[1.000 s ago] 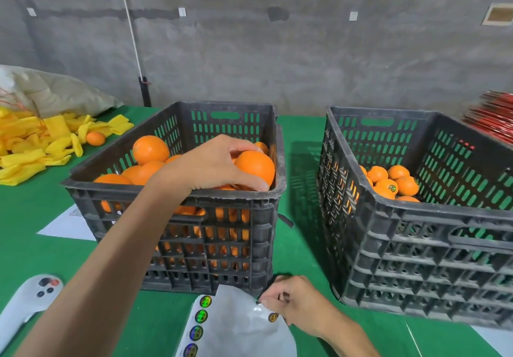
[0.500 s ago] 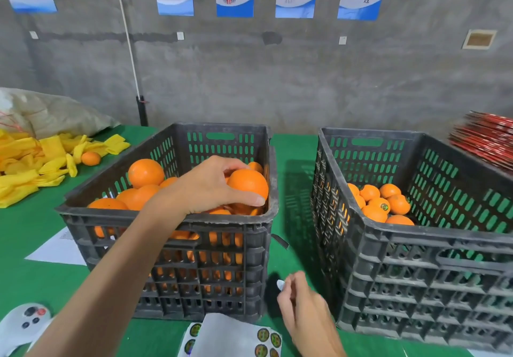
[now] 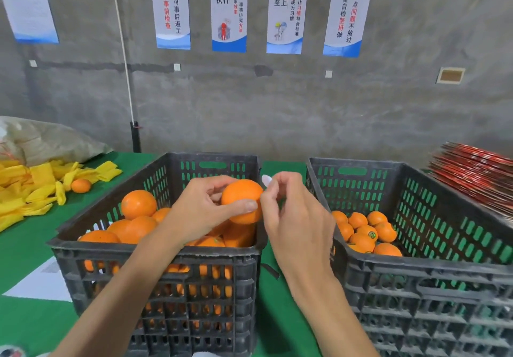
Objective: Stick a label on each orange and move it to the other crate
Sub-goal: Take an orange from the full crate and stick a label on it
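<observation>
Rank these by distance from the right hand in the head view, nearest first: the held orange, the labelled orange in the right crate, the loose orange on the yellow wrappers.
1. Held orange: touching the right hand, gripped by the left hand.
2. Labelled orange: in the right crate.
3. Loose orange: far left, among the yellow wrappers.

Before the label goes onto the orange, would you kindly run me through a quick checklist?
1. Left hand has a firm grip on the held orange: ok.
2. Right hand pinches the label: ok.
3. Label is at the orange's surface: ok, beside its upper right.
4. Label's sticky side faces the orange: cannot tell.
5. Right crate has room: ok, few oranges inside.
6. Held orange is unlabelled: cannot tell, the far side is hidden.
</observation>
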`<act>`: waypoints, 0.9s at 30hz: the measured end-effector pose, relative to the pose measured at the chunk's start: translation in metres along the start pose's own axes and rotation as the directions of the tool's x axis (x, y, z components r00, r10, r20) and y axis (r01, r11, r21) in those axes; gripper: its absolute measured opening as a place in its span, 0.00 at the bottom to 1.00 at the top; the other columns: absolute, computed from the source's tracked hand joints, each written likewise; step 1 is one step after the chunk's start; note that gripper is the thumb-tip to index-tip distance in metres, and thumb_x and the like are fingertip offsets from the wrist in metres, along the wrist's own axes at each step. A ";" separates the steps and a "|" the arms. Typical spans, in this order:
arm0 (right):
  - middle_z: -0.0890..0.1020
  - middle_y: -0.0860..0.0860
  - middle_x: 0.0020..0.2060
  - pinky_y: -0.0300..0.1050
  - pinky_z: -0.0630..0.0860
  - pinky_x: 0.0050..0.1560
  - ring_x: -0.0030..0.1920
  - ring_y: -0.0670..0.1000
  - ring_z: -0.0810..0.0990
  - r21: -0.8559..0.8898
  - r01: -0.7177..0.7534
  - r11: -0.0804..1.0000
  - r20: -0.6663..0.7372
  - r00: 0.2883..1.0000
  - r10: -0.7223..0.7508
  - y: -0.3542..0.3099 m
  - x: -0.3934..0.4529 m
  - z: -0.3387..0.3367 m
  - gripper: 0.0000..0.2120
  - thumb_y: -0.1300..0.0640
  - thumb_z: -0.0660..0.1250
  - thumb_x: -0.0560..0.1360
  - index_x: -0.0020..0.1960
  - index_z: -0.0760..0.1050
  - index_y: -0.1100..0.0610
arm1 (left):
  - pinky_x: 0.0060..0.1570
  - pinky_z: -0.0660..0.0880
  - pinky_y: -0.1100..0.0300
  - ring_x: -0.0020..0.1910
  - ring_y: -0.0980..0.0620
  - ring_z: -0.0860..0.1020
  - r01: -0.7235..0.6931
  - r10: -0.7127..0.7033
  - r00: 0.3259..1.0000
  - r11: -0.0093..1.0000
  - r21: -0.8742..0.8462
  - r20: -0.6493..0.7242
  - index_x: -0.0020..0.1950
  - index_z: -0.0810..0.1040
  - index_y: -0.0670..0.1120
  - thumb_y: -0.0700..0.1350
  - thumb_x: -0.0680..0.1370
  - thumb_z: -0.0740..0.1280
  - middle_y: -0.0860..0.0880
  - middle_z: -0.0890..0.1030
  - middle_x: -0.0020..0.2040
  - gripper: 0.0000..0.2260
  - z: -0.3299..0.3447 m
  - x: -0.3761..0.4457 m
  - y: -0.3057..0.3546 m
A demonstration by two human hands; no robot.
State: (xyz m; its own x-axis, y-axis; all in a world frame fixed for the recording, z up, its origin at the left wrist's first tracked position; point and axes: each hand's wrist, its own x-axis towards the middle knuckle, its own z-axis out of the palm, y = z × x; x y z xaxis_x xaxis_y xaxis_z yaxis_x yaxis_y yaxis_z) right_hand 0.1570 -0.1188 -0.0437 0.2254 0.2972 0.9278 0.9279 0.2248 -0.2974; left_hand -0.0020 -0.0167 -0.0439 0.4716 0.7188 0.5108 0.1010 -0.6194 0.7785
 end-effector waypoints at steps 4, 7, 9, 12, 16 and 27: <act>0.79 0.50 0.39 0.48 0.73 0.31 0.38 0.51 0.75 -0.099 0.271 0.957 0.026 0.962 -0.270 0.008 0.003 0.003 0.09 0.57 0.63 0.83 0.47 0.79 0.58 | 0.49 0.82 0.58 0.49 0.51 0.86 0.000 0.000 1.000 0.999 -0.034 -0.016 0.56 0.85 0.52 0.62 0.69 0.77 0.50 0.87 0.50 0.21 -0.001 -0.001 0.002; 0.83 0.51 0.51 0.48 0.80 0.43 0.48 0.52 0.81 -0.052 0.401 0.914 0.122 0.911 -0.393 0.016 0.004 0.002 0.08 0.58 0.64 0.82 0.53 0.81 0.59 | 0.49 0.82 0.58 0.48 0.51 0.86 0.000 -0.002 1.000 0.998 -0.060 -0.025 0.55 0.86 0.52 0.62 0.71 0.76 0.50 0.88 0.49 0.18 0.000 -0.002 0.004; 0.84 0.52 0.58 0.48 0.81 0.53 0.56 0.52 0.82 0.009 0.412 0.911 0.164 0.898 -0.407 0.020 0.001 0.000 0.11 0.57 0.65 0.82 0.60 0.82 0.60 | 0.50 0.83 0.57 0.49 0.51 0.86 0.003 -0.005 0.999 0.999 -0.054 -0.050 0.56 0.86 0.52 0.63 0.71 0.75 0.50 0.88 0.49 0.20 0.000 -0.001 0.005; 0.80 0.53 0.67 0.47 0.79 0.61 0.63 0.51 0.81 0.087 0.371 0.924 0.234 0.894 -0.381 0.025 -0.005 -0.002 0.18 0.55 0.65 0.81 0.68 0.78 0.61 | 0.43 0.83 0.57 0.44 0.49 0.87 0.041 -0.045 0.996 0.998 -0.056 -0.077 0.54 0.86 0.50 0.66 0.70 0.73 0.50 0.88 0.46 0.23 0.000 0.000 0.005; 0.76 0.54 0.71 0.45 0.79 0.62 0.66 0.51 0.79 0.020 0.348 0.937 0.323 0.885 -0.335 0.021 -0.010 0.003 0.30 0.43 0.68 0.79 0.73 0.72 0.62 | 0.35 0.80 0.57 0.34 0.44 0.84 0.045 -0.045 0.995 0.999 0.003 -0.094 0.50 0.87 0.49 0.69 0.71 0.69 0.46 0.86 0.39 0.25 0.001 0.002 0.006; 0.61 0.56 0.80 0.56 0.80 0.47 0.59 0.63 0.82 -0.247 0.090 0.965 0.430 0.903 0.026 0.054 0.012 -0.016 0.35 0.44 0.68 0.79 0.78 0.62 0.60 | 0.64 0.73 0.56 0.65 0.51 0.78 0.210 -0.211 0.976 0.867 0.453 -0.048 0.67 0.80 0.49 0.59 0.85 0.58 0.51 0.82 0.63 0.20 -0.004 0.015 -0.027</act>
State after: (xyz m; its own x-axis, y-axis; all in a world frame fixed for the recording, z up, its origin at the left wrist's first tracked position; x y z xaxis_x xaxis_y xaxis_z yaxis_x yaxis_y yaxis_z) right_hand 0.2146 -0.1178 -0.0454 0.0996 0.6728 0.7331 0.9889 0.0148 -0.1480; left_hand -0.0009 0.0119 -0.0561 0.3967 0.8478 0.3520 0.5830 -0.5289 0.6167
